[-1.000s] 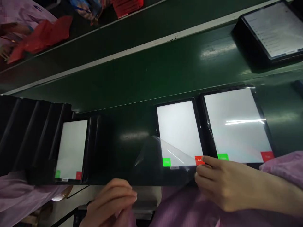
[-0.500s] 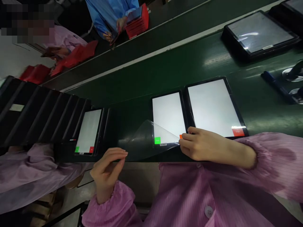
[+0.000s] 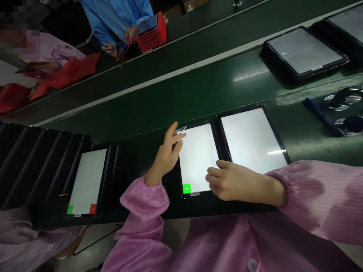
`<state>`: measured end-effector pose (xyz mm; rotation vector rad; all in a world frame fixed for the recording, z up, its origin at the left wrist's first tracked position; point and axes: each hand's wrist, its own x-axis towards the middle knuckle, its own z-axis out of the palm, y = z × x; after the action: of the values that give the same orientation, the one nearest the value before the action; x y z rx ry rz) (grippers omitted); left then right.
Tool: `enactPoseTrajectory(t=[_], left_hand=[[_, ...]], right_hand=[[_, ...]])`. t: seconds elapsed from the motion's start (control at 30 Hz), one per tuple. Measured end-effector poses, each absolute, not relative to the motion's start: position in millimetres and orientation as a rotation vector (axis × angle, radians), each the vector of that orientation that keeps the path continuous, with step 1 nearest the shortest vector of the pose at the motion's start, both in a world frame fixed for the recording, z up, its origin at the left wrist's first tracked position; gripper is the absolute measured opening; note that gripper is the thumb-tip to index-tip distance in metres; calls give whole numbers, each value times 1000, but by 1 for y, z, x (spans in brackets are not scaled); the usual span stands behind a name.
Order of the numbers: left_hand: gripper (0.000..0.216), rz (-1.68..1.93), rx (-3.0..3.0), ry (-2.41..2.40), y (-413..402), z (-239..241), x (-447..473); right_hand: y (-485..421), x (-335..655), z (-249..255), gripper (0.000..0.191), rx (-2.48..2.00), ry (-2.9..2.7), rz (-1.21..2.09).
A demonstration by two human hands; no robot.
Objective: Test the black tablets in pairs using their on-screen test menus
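And here at the dark green bench [image 3: 147, 105] both hands are in play over a black-framed rectangular tablet [image 3: 197, 158], lying face up near the front edge with its white screen glowing! The left hand [image 3: 166, 158] is up at its far left corner, fingers spread, index stretched out beyond the frame, the other fingertips over the glass; whether they touch it, I cannot tell. The right hand [image 3: 227, 181] comes in low across the near right corner, fingers curled and bunched close together, and what they pinch, if anything, is hidden from me. Down in the near left corner shines a bright green square [image 3: 186, 188], with a small white label [image 3: 195, 194] on the frame just below!

Right alongside lies a larger black-framed tablet [image 3: 249, 138], also lit white, the right forearm crossing its near edge. Over to the left, a narrow-looking lit tablet [image 3: 87, 181] shows green and red corner squares, beside a row of black ribbed slabs [image 3: 34, 162]. Off to the right, a dark blue slender bar [image 3: 323, 117] lies near shiny round metal pieces [image 3: 337, 102], and across the way a person in blue [image 3: 110, 19] works beside a red stack [image 3: 154, 36]
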<state>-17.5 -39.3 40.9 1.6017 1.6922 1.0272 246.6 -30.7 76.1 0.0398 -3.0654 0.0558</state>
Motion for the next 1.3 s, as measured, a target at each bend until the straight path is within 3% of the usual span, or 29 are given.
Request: enactPoseTrajectory(t=[0.07,0.23,0.43,0.5,0.6,1.3], left_hand=[[68,924,1581,1606,-26,30,-21],[77,1263,1029,1577,-65,11,-45],[139,909,1222,1901,-207,-2,14],[139,761,1283,2097,-231,-6,43],[129,828,1390,2206,-235,-9,67],[113,990,1678,2206,-215,-1,64]], right_hand=[[-8,236,78,23,-57,-3131,314],[88,212,79,8,-525,-2735,902],[153,213,98,5,-877,-2249,990],[152,214,108,5,-922,-2193,1014],[145,214,117,9,-942,-2131,1000],[122,228,127,15,-928,-2223,871]])
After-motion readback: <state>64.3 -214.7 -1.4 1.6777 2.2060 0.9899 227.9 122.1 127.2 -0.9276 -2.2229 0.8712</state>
